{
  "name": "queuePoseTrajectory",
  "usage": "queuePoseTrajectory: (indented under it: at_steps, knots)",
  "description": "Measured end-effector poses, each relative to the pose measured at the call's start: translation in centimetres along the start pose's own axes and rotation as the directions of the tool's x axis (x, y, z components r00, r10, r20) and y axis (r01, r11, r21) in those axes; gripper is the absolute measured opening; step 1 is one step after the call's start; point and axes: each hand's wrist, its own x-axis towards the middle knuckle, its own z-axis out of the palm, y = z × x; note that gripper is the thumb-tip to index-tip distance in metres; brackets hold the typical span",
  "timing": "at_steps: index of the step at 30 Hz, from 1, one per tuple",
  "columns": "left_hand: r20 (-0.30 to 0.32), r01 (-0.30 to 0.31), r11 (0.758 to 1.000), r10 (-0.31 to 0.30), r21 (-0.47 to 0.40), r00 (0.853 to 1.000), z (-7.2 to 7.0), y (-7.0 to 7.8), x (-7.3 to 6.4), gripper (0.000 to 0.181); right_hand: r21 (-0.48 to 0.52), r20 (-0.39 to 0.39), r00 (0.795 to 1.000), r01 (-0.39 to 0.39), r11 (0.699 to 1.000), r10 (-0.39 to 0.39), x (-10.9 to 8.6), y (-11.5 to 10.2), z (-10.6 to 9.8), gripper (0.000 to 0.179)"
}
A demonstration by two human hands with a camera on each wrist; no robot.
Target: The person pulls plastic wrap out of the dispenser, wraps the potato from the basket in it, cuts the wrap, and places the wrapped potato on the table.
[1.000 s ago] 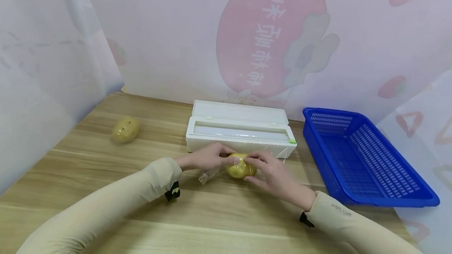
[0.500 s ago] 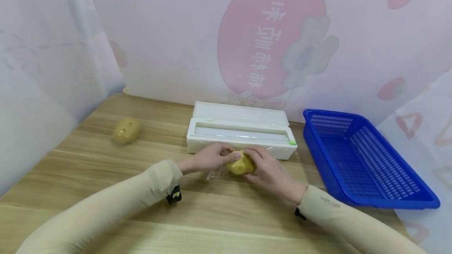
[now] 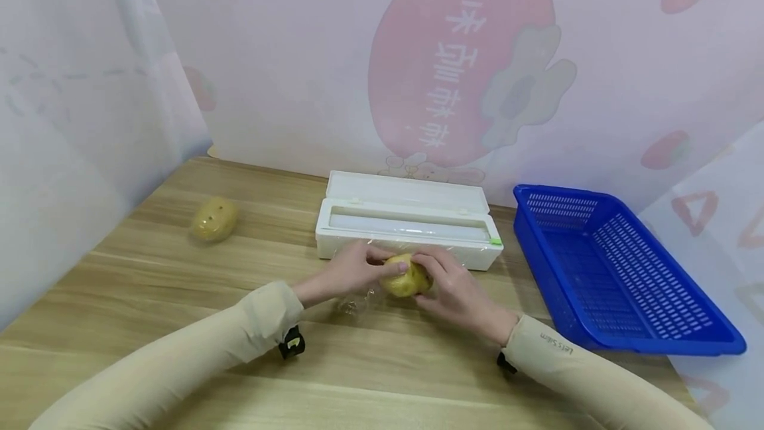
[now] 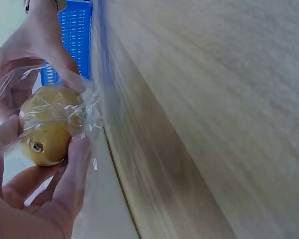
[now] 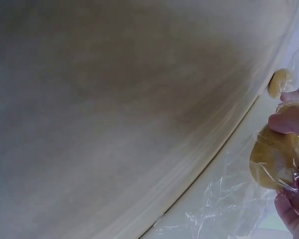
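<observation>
Both hands hold a yellow potato (image 3: pixel 407 279) in front of the white box. My left hand (image 3: pixel 349 269) grips its left side, thumb on top. From the right, my right hand (image 3: pixel 458 286) has its fingers curled round the other side. Clear cling film (image 4: pixel 55 112) lies wrinkled over the potato in the left wrist view, and a loose end hangs below my left hand. More film (image 5: pixel 224 209) spreads beside the potato in the right wrist view. The white film dispenser box (image 3: pixel 340 245) stands with its lid (image 3: pixel 406 191) up, a roll (image 3: pixel 408 225) inside.
Another potato (image 3: pixel 215 219), shiny as if wrapped, lies at the back left of the wooden table (image 3: pixel 334 377). A blue perforated basket (image 3: pixel 552 284) stands at the right, jutting past the table's edge. Printed cloth walls (image 3: pixel 268 71) enclose the back and sides.
My right hand has shifted slightly left and closer round the potato. The potato has turned a little between the hands, and the loose film under my left hand has changed shape.
</observation>
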Motion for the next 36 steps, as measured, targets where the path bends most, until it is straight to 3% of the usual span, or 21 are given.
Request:
queuePoseTrajectory:
  at_steps: [5, 8, 11, 14, 18, 20, 22, 26, 30, 32, 36]
  knots:
    - [-0.082, -0.043, 0.995, 0.051, 0.093, 0.995, -0.2, -0.2, -0.1, 0.033, 0.008, 0.031, 0.999, -0.014, 1.0, 0.014, -0.2, 0.0, 0.0, 0.065]
    - [-0.087, -0.1, 0.984, 0.114, 0.149, 0.99, -0.3, -0.2, -0.2, 0.03, 0.02, 0.057, 0.998, -0.033, 0.999, 0.032, -0.2, 0.0, 0.0, 0.065]
    - [-0.118, -0.16, 0.959, 0.191, 0.232, 0.974, -0.4, -0.1, -0.4, 0.036, 0.036, 0.083, 0.995, -0.063, 0.997, 0.06, 0.0, 0.1, -0.1, 0.067]
    - [-0.153, -0.238, 0.91, 0.303, 0.341, 0.941, -0.5, 0.2, -0.7, 0.04, 0.035, 0.109, 0.99, -0.089, 0.995, 0.084, 0.4, 0.2, -0.2, 0.068]
    - [-0.115, -0.38, 0.783, 0.491, 0.492, 0.863, -0.5, 0.6, -0.9, 0.037, 0.052, 0.117, 0.987, -0.117, 0.992, 0.111, 1.0, 0.3, -0.3, 0.068]
    - [-0.064, -0.419, 0.723, 0.536, 0.549, 0.842, -0.4, 0.7, -0.9, 0.039, 0.072, 0.108, 0.985, -0.141, 0.987, 0.133, 1.2, 0.4, -0.3, 0.068]
    - [-0.013, -0.429, 0.688, 0.537, 0.586, 0.844, -0.3, 0.5, -0.9, 0.046, 0.107, 0.104, 0.981, -0.175, 0.979, 0.165, 1.4, 0.5, -0.3, 0.067]
    - [0.033, -0.407, 0.667, 0.498, 0.624, 0.867, 0.1, -0.2, -0.5, 0.062, 0.194, 0.13, 0.953, -0.295, 0.935, 0.274, 1.7, 0.8, -0.5, 0.062]
    - [0.026, -0.391, 0.643, 0.499, 0.658, 0.866, 0.5, -0.5, 0.2, 0.068, 0.284, 0.174, 0.905, -0.423, 0.86, 0.388, 2.0, 0.9, -0.9, 0.058]
    - [0.015, -0.375, 0.633, 0.498, 0.677, 0.867, 0.7, -0.5, 0.4, 0.067, 0.311, 0.19, 0.891, -0.452, 0.836, 0.411, 2.0, 1.0, -1.1, 0.058]
    - [-0.005, -0.355, 0.608, 0.509, 0.711, 0.861, 1.0, -0.5, 0.7, 0.062, 0.312, 0.221, 0.883, -0.467, 0.827, 0.415, 2.1, 1.1, -1.1, 0.057]
